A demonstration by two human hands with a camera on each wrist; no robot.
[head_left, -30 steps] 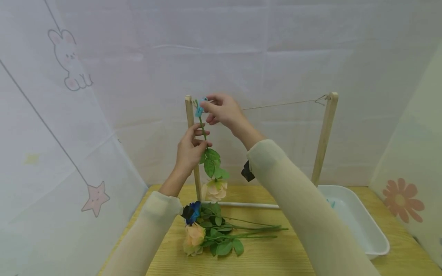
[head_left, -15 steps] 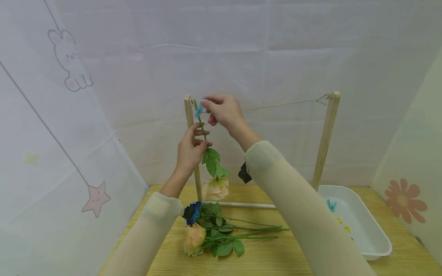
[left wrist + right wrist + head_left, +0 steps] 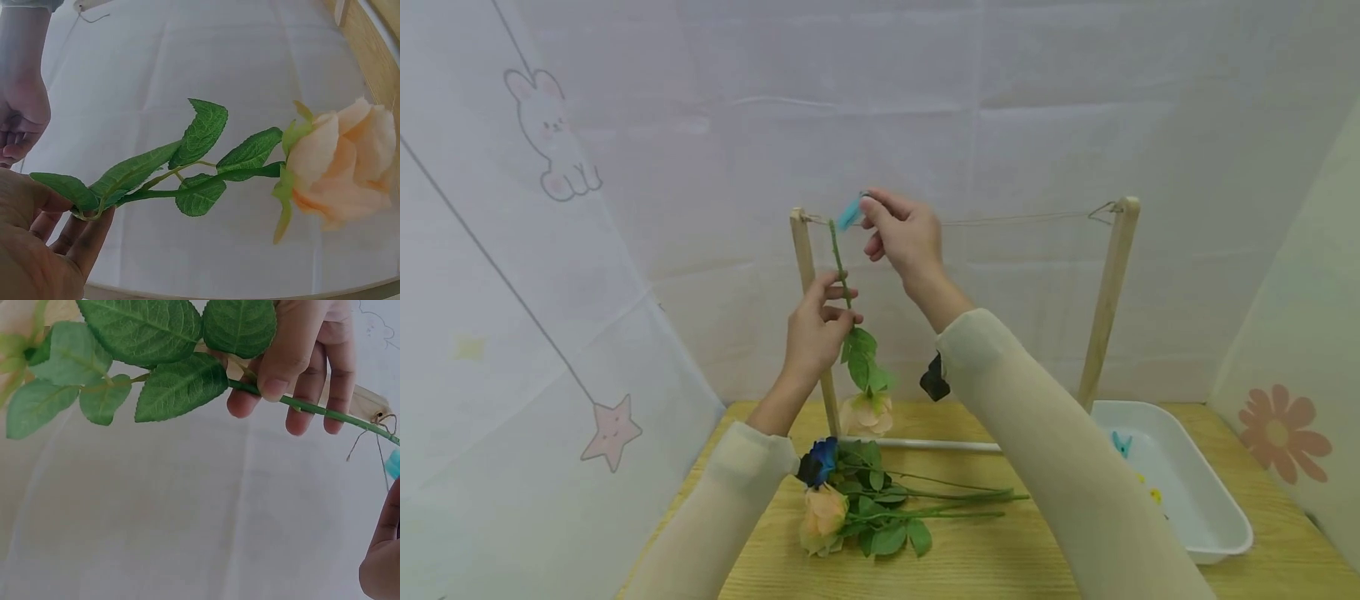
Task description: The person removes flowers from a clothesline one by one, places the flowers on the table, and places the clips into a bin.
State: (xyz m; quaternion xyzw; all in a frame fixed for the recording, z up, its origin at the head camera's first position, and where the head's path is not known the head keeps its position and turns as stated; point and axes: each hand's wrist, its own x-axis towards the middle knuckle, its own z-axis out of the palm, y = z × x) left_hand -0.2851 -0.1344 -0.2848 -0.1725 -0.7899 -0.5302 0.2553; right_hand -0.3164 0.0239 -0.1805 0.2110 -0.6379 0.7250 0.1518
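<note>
My left hand (image 3: 817, 332) pinches the green stem (image 3: 312, 409) of a peach rose (image 3: 350, 164) between thumb and fingers. The rose hangs upside down, bloom lowest, leaves just below my fingers, with the stem's cut end up at the twine (image 3: 1018, 220) near the left post. Between thumb and forefinger, my right hand (image 3: 912, 240) holds a light blue clothespin (image 3: 850, 214) at the height of the twine. The clothespin sits just right of the stem's tip, apart from it in the head view. In the right wrist view only the clothespin's edge shows.
Two wooden posts (image 3: 1107, 304) carry the twine, with a white bar (image 3: 925, 446) at their base. Peach roses (image 3: 823, 512) and a blue rose (image 3: 822, 458) lie on the wooden table. To the right, a white tray (image 3: 1225, 533) holds a blue clothespin and small yellow pieces.
My right hand has drawn the clothespin up and right, off the stem's upper end. The twine, earlier pulled down there, now runs straighter. The left hand keeps nearly the same place.
</note>
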